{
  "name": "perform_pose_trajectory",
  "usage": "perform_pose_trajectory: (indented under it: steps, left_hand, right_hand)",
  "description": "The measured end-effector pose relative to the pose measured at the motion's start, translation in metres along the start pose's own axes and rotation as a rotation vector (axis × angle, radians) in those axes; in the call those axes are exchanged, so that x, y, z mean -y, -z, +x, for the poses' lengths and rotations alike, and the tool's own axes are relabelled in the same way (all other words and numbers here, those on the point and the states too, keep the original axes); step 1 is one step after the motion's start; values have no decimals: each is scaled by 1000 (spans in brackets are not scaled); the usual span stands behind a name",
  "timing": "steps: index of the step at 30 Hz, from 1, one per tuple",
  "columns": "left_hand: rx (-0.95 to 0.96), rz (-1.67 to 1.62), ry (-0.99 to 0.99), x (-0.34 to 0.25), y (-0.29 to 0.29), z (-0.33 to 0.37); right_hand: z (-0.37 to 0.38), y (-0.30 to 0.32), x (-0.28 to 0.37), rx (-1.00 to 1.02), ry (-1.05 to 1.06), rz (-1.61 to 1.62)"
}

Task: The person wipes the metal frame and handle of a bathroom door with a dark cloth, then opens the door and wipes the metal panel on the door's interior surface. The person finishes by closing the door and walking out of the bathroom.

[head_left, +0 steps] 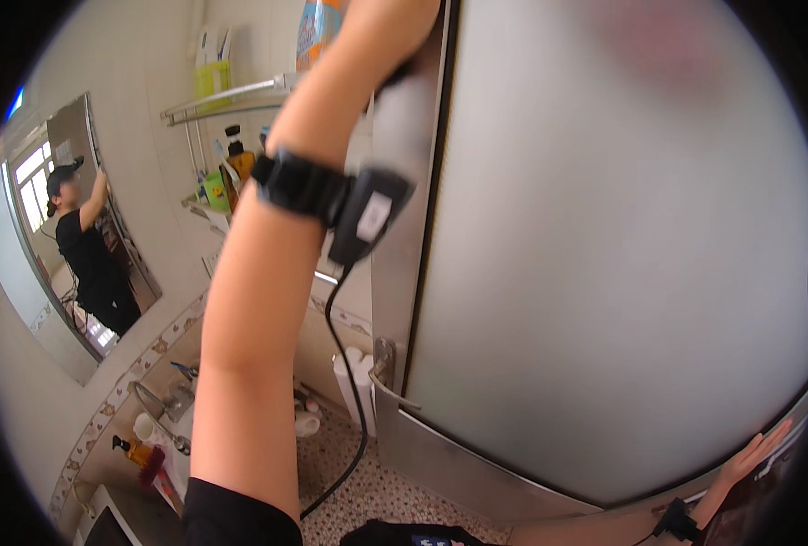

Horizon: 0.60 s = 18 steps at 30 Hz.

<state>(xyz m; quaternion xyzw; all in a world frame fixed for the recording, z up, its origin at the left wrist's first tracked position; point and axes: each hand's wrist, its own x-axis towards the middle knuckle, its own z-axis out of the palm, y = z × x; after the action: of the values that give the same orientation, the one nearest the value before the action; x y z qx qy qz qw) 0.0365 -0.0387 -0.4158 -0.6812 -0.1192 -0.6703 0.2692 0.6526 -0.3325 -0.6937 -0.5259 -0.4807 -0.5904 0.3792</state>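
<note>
My left arm reaches up past a frosted glass door in a metal frame. Only part of my left hand shows, at the top edge by the upper part of the door frame. Its fingers are hidden, and a small dark shape beneath it is too unclear to name. At the lower right, my right hand lies along the far right side of the door with fingers stretched out, seemingly holding nothing. A lever handle juts from the door's left side. Black straps circle both forearms; the left carries a small black device with a cable.
Left of the door, wall shelves hold bottles and a green cup. A mirror hangs further left. Below are a faucet, a pump bottle and a white rack on a pebble-patterned floor.
</note>
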Motion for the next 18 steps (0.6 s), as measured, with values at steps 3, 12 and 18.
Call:
perform_pose_trajectory:
  steps: [3, 12, 18]
  left_hand:
    - [-54, -161, -44, 3, -3, 10]
    - [8, 98, 92, -44, 13, -120]
    - [31, 152, 350, -94, 31, -264]
  right_hand:
    - [1, 1, 1, -10, 44, -1]
    - [2, 1, -7, -15, 15, -15]
    - [8, 4, -6, -22, 46, 6]
